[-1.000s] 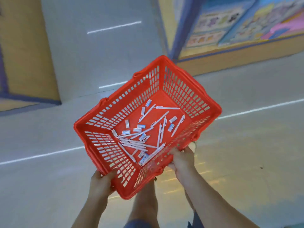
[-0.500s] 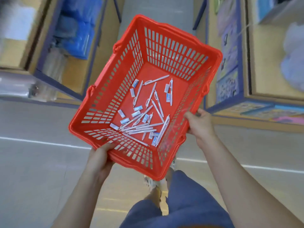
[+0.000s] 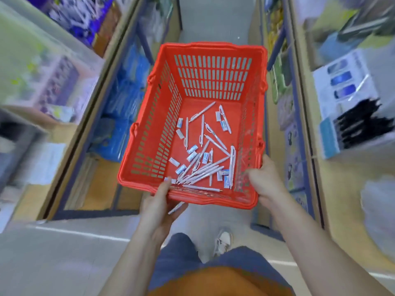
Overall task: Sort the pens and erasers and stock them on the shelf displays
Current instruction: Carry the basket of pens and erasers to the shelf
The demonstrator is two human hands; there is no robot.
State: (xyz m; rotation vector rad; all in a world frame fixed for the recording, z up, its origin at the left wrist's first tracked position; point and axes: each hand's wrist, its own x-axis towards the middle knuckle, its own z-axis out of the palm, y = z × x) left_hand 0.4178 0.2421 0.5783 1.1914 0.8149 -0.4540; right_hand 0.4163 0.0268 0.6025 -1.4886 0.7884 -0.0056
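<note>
**Item 1: basket** (image 3: 213, 45). Red plastic with slotted walls, open at the top. It is carried level in front of the person, between both hands and extending away from them.

**Item 2: pens** (image 3: 204, 170). White barrels lying loose on the basket floor. Most are heaped crosswise at the end nearest the hands, closer to the right hand. A few lie singly farther out toward the middle.

**Item 3: erasers** (image 3: 192, 156). Small white blocks with blue sleeves, scattered among and around the pens. Some touch the barrels and a few lie apart nearer the far wall.

**Item 4: left hand** (image 3: 159, 207). It grips the near left corner of the basket, with the thumb hooked over the rim and the fingers curled beneath.

**Item 5: right hand** (image 3: 265, 180). It grips the right side rim close to the near corner. The thumb is inside the wall and the fingers wrap the outside.

**Surroundings.**
- Shelving (image 3: 53, 82) stands beyond the left hand, its goods blurred, with blue packets (image 3: 126, 116) lower down.
- More shelving beyond the right hand holds black items (image 3: 359, 127).
- The pale floor (image 3: 64, 253) lies below the hands.
- A light shoe (image 3: 223, 240) and blue shorts (image 3: 177, 253) show beneath the wrists.
</note>
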